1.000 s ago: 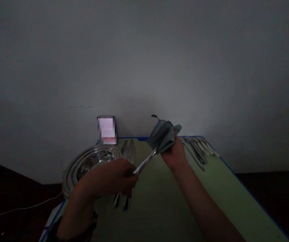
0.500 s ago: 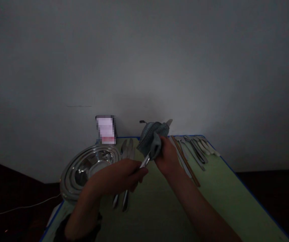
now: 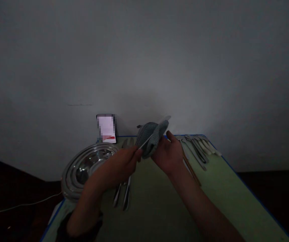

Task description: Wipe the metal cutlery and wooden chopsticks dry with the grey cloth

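Above a green table (image 3: 159,208) my left hand (image 3: 119,166) pinches the handle end of a metal knife (image 3: 148,138). The blade runs up to the right through a grey-blue cloth (image 3: 151,133), and its tip pokes out past the cloth. My right hand (image 3: 168,154) wraps that cloth around the blade. Both hands hover over the table's far middle.
A steel bowl (image 3: 86,166) sits at the far left. Two or three pieces of cutlery (image 3: 123,195) lie beside it. Several more utensils (image 3: 197,148) and chopsticks (image 3: 191,166) lie at the far right. A small card (image 3: 106,129) leans on the wall. A cable (image 3: 21,206) trails left.
My hands have drawn together: the left hand slid up the knife toward the cloth, and the cloth moved left along the blade, so the tip now shows beyond it.
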`<act>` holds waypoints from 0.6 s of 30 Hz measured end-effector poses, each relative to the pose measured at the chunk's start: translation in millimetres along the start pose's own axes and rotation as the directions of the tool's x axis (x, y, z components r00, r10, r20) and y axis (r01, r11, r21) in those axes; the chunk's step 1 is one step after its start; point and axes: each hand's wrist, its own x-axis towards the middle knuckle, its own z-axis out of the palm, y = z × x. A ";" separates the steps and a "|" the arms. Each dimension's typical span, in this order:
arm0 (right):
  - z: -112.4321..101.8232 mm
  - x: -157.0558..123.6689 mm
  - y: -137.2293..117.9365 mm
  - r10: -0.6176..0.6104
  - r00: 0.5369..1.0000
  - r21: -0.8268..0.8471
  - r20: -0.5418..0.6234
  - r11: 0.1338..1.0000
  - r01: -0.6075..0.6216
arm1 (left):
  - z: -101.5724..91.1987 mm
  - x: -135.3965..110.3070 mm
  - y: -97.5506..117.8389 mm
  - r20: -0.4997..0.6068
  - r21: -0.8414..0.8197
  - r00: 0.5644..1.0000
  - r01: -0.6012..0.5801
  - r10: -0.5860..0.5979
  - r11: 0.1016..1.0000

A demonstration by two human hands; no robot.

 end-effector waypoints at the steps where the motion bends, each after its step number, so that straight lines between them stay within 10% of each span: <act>1: -0.6 1.0 0.6 0.012 1.000 -0.012 0.009 1.000 -0.012 | -0.2 0.1 0.0 0.004 0.008 1.000 -0.001 0.000 1.000; 7: -3.4 9.9 6.6 0.002 0.999 -0.096 -0.052 0.995 -0.007 | 3.6 -2.3 7.1 0.069 0.043 0.998 0.000 -0.003 0.999; 18: -24.9 20.4 -41.7 -0.394 0.905 -0.149 -0.158 0.916 0.373 | 0.2 -11.0 4.2 0.256 -0.026 0.967 0.019 -0.012 0.999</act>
